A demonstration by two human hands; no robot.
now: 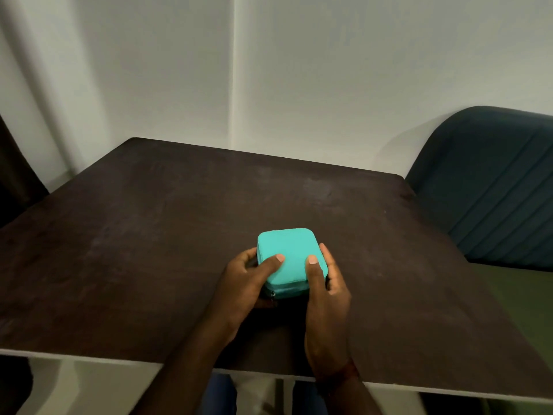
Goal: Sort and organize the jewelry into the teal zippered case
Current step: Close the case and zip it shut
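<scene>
Fingers of the left hand [245,280] and right hand [324,283] clasp the closed teal case [287,253] from both sides, thumbs on its lid; it sits on the table [149,235] near the front edge.

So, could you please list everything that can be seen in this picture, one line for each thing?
teal zippered case: one, teal, closed, on the table near the front edge, between both hands
table: one, dark brown, fills the middle of the view
chair: one, dark blue-green, at the table's right side
wall: white, behind the table
jewelry: none visible
left hand: one, holds the case's left side, thumb on the lid
right hand: one, holds the case's right side, thumb on the lid
</scene>
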